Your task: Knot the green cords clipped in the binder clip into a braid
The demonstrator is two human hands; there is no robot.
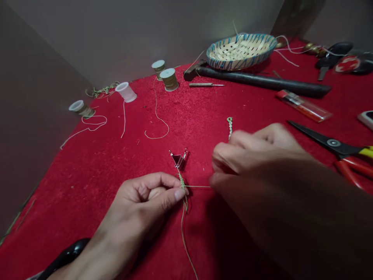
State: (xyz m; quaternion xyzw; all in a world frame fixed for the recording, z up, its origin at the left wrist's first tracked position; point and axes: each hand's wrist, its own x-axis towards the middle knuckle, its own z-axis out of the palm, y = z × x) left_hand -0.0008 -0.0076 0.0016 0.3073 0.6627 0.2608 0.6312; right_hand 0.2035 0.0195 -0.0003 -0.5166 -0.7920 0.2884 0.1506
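A green knotted cord [182, 180] is pinched between the thumb and fingers of my left hand [148, 198]. At its upper end a dark triangular pendant [176, 160] with metal fittings rests on the red cloth. One thin strand [199, 186] runs taut to the right into the closed fingers of my right hand [247, 155], which is slightly blurred. Another loose strand [184, 233] hangs down toward the front edge. Just beyond my right hand lies a beaded green-and-white chain [230, 126], its lower part hidden by the hand.
Thread spools [169, 79] stand at the back left. Behind are a woven basket [241, 50], a hammer [262, 79] and an awl [204, 84]. To the right lie a lighter [304, 105] and open scissors [333, 143]. A black handle [68, 252] is beside my left forearm.
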